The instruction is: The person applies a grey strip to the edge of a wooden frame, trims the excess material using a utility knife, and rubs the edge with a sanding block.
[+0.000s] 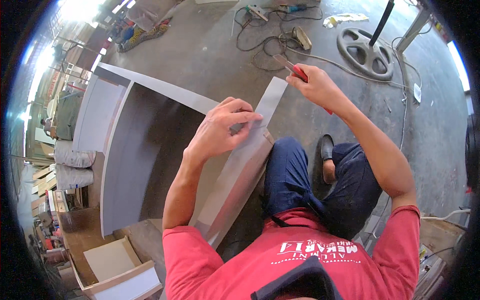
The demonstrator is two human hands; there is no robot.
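A large curved grey cabinet frame (116, 125) with pale edges rests on the floor to my left. Along its near side runs a board (235, 172), and a light grey edging strip (272, 100) lies over it, its far end jutting past the board. My left hand (225, 125) is closed on this strip, fingers curled, the index finger lying on the surface; what the thumb touches is partly hidden. Beyond the strip's far end, my right hand (317, 87) grips a red-handled utility knife (299, 73). Its blade points away to the upper left, apart from the strip.
Cables (267, 45) and power tools (301, 38) lie on the concrete floor ahead. A spoked wheel base (366, 54) with a black pole stands at the far right. Wrapped sacks (74, 167), wood offcuts and an open wooden drawer (120, 280) are at left.
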